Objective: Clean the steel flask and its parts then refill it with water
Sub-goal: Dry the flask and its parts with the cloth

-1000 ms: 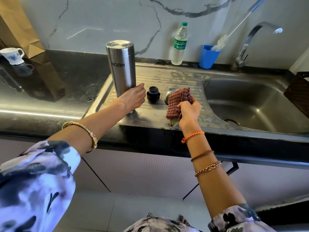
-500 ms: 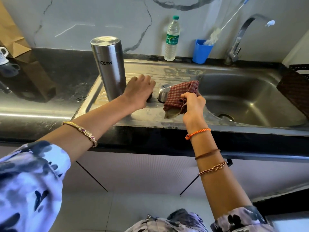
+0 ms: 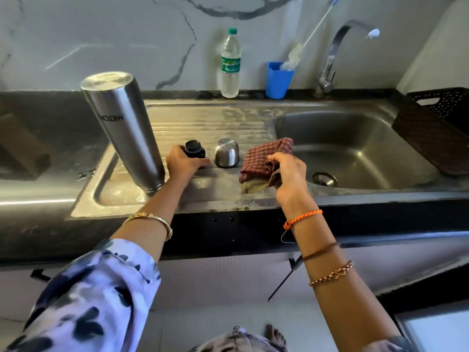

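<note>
I judge the step in hand to be drying the small parts: picking up the round black plastic stopper (image 3: 194, 148) and bringing it to the cloth. To do it well, I would lift it straight up off the ribbed steel draining board (image 3: 203, 123), so it does not knock the tall upside-down steel flask (image 3: 124, 128) standing just to the left of my left hand, then press it into the cloth and turn it so the threads get wiped too.

My left hand (image 3: 184, 163) is partly closed, fingers curled round the stopper from its near side; the stopper looks to be sitting on the board, and I cannot tell how firm the grip is.

My right hand (image 3: 289, 174) is closed on the red-and-white checked cloth (image 3: 265, 158), bunching it between thumb and fingers, with a fold hanging down to the board's front edge.

Between my two hands, just beyond them, the small inverted steel cup lid (image 3: 226, 152) rests on the board, apart from both. The sink basin (image 3: 355, 148) lies to the right of my right hand.
</note>
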